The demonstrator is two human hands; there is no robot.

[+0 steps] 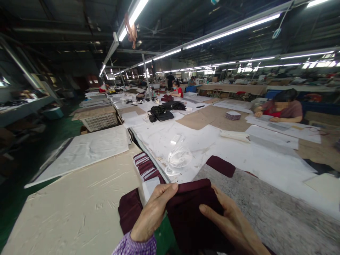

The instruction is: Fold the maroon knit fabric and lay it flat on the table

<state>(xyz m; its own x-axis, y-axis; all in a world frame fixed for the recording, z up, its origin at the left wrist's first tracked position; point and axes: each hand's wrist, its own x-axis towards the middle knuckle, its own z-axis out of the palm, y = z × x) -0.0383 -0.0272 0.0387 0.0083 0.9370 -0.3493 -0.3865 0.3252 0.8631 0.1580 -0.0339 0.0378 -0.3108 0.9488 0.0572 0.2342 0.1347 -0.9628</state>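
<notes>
While maroon cloth [192, 216] btwn hands [154, 212], covered crate [100, 122]

Large fabric workshop, long white-covered worktables [156, 137], dark maroon cloth [190, 209], rows of white tube lights [233, 31], people [292, 110] at the worktables

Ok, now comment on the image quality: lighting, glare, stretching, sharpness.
Head view: the tube lights burn white against a dim roof; head view: the dark red cloth in the left hand and right hand goes nearly black low down, hiding detail; head view: the grey surface looks stretched toward the lower right corner; head view: the distant worker in red is small and soft.
</notes>
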